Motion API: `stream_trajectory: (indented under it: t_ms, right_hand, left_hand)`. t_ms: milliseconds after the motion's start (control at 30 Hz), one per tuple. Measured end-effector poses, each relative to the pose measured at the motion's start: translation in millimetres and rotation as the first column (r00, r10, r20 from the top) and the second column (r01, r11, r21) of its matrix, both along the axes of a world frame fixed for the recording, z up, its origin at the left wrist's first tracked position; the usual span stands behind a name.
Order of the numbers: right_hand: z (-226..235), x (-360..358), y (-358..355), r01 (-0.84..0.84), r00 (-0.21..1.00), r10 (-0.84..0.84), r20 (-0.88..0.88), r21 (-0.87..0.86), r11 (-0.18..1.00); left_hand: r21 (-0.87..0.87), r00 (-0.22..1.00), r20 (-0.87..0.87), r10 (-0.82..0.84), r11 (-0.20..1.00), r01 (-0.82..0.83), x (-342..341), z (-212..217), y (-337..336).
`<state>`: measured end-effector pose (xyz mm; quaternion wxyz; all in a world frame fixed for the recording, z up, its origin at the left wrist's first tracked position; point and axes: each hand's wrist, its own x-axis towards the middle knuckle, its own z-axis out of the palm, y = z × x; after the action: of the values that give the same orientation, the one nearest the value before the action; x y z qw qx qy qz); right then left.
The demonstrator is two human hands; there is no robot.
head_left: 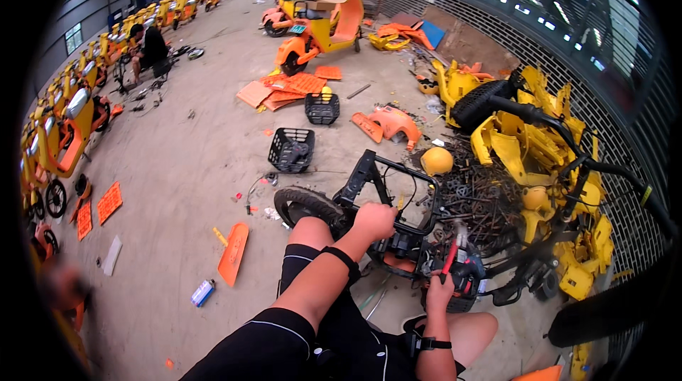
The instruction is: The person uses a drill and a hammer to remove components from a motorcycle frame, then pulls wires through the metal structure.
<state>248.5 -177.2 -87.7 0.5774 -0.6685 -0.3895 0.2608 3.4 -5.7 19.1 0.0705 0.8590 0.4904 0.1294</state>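
My left hand (375,222) is closed on the black scooter frame (366,168) in front of me, its fingertips partly hidden. The frame lies low on the floor, with a black wheel (307,205) at its left end. In my right hand (440,291) is a hammer (452,254) with a red handle, raised beside the near right part of the frame. The hammer's grey head is slightly blurred. Just right of that hand sits a black-and-red power tool (469,272), partly covered.
Metal parts (483,192) and yellow body panels (518,143) are heaped on the right, with black handlebars (568,139) above. Black baskets (292,150) and orange panels (288,87) lie ahead. A can (202,293) is at left. A person (151,48) sits near rows of yellow scooters.
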Motion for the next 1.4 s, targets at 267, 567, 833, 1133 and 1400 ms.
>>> stream_trajectory:
  t_ms: [267,567,833,1133,1400]
  right_hand:
    - [32,-6,7,0.039,0.955,-0.014,0.297,-0.076,0.996]
    - [81,-14,26,0.170,0.765,0.072,0.640,-0.309,0.936]
    - [101,-30,24,0.257,0.676,0.139,0.724,-0.409,0.876]
    - [117,-16,13,0.187,0.530,0.103,0.842,-0.235,0.954]
    - [119,18,23,0.316,0.623,0.105,0.775,-0.373,0.873]
  left_hand:
    - [0.073,0.999,0.044,-0.030,0.997,0.026,-5,-12,5]
    - [0.061,0.998,0.049,-0.050,0.997,0.047,-8,-11,5]
    - [0.149,0.994,0.078,-0.082,0.986,0.070,-15,-19,6]
    - [0.212,0.986,0.106,-0.128,0.972,0.104,-18,-21,8]
    - [0.149,0.991,0.060,-0.116,0.983,0.106,-14,-17,8]
